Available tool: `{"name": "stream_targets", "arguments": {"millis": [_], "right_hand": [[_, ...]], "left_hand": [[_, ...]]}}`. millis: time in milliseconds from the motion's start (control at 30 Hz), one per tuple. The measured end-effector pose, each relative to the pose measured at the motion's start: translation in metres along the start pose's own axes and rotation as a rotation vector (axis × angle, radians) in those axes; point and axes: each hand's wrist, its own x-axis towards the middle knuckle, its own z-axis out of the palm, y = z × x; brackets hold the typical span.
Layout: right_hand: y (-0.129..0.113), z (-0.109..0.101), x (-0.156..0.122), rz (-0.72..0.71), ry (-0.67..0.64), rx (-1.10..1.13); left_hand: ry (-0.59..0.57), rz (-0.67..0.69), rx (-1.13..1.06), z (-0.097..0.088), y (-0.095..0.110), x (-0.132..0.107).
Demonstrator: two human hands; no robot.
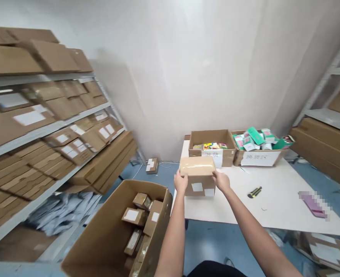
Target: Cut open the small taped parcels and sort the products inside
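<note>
Head view puts the taped box (197, 180) near the left edge of the white surface (230, 204), before two open cartons (229, 157); whether it rests or is lifted, I cannot tell. Bare room spreads to its right, around the cutter (254, 192). Beyond the left edge stands a deep bin (100, 223). The left hand (181, 182) and right hand (222, 181) are apart, clamped on opposite sides of the box.

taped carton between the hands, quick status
Left hand and right hand gripping taped carton, one each side. Open box beyond it. Utility knife to its right, apart.
</note>
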Motion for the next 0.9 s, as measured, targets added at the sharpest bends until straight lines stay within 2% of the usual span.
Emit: {"name": "stream_targets", "arguments": {"millis": [67,133,167,233,333,433,500,567,667,800,900], "right_hand": [[0.046,0.014,-0.01,0.088,-0.066,0.018],[0.083,0.023,-0.017,0.116,-0.092,0.082],[0.097,0.024,-0.019,0.097,-0.101,0.127],[0.119,0.021,-0.019,0.016,-0.143,0.21],[0.133,0.008,-0.006,-0.034,-0.166,0.259],[0.131,-0.003,0.02,-0.04,-0.041,0.275],[0.125,-0.004,0.043,-0.077,-0.005,0.277],[0.118,0.0,0.062,-0.1,-0.081,0.277],[0.112,0.015,0.074,-0.084,-0.288,0.338],[0.11,0.036,0.063,0.011,-0.358,0.416],[0.106,0.036,0.066,0.043,-0.402,0.485]], "left_hand": [[-0.081,-0.09,0.054,0.057,0.015,-0.023],[-0.079,-0.145,0.063,0.1,0.025,-0.042],[-0.05,-0.165,0.054,0.116,0.027,-0.048],[0.003,-0.206,0.049,0.133,0.03,-0.051],[-0.041,-0.246,0.071,0.136,0.027,-0.037],[-0.104,-0.179,-0.03,0.126,0.02,-0.012],[-0.206,-0.124,-0.152,0.118,0.017,0.005],[-0.376,-0.126,-0.24,0.111,0.016,0.021],[-0.574,-0.156,-0.248,0.102,0.016,0.047],[-0.685,-0.133,-0.286,0.1,0.013,0.079],[-0.676,-0.153,-0.357,0.11,0.016,0.09]]}}
